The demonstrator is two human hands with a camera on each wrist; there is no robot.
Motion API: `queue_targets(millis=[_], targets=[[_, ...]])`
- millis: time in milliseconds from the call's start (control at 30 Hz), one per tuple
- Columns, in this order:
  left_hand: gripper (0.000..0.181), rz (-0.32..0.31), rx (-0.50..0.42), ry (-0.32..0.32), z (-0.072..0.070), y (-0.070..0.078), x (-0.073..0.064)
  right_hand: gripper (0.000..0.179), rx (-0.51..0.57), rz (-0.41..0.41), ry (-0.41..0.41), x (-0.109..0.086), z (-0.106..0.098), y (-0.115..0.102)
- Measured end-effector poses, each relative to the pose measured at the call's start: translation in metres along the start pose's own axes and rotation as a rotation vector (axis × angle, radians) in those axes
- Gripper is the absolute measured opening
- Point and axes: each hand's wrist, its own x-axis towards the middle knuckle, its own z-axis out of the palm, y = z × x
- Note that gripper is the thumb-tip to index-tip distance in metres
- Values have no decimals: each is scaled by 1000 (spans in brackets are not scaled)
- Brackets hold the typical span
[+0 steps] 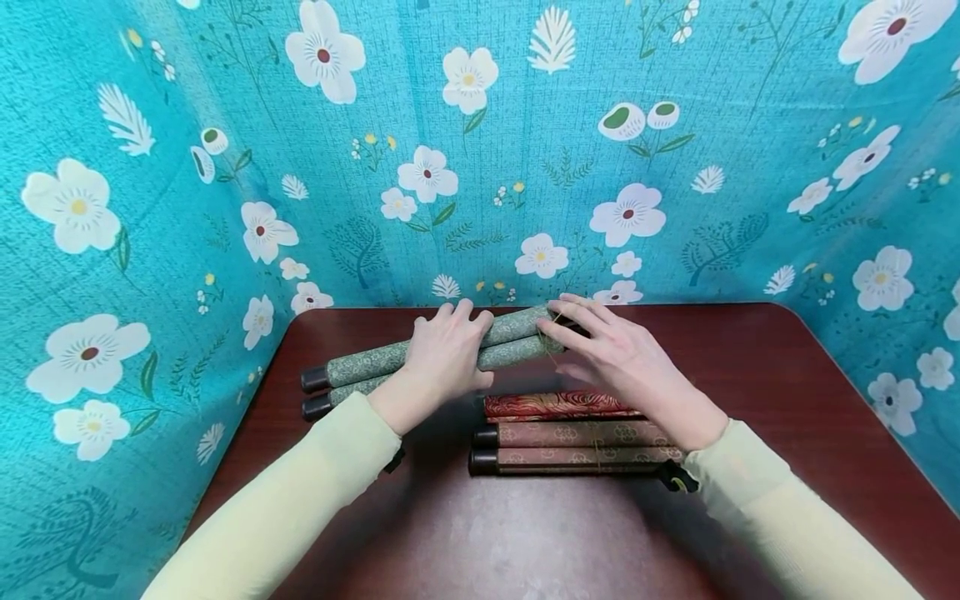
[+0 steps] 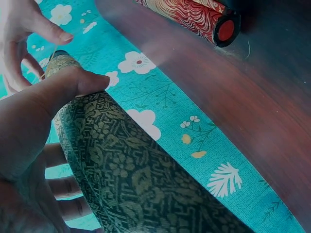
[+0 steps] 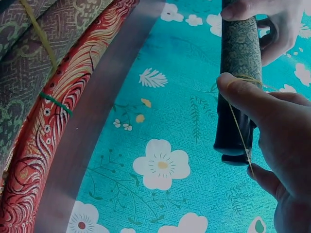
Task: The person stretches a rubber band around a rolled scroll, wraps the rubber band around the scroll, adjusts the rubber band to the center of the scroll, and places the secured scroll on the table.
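Note:
Two green patterned scrolls (image 1: 367,360) lie side by side in the air over the far left of the table, tilted up to the right, with dark end caps (image 1: 315,380). My left hand (image 1: 447,346) grips the pair near the middle, thumb on the near side. At their right end is my right hand (image 1: 618,342), its thumb (image 3: 243,94) pressed on the fabric beside a thin yellow elastic band (image 3: 249,79). The band loops round the scrolls, and one strand stretches past the dark caps to a fingertip of that hand.
On the dark red table (image 1: 517,533), a red and gold scroll (image 1: 555,406) lies beside two brown patterned scrolls (image 1: 547,461), all partly under my right forearm. A green band (image 3: 57,104) circles the red one. Blue floral cloth (image 1: 480,167) rises behind and along the sides.

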Motion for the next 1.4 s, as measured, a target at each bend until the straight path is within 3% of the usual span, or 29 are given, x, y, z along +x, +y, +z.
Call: queue_targets(millis=[500,1400], targets=[[75,9,-11,19,2,2,-4,85,48,27,-55,-9,-2,10],[73,71,-46,37,-4,-1,-6,95,140,7,-25,-8,-2,23]])
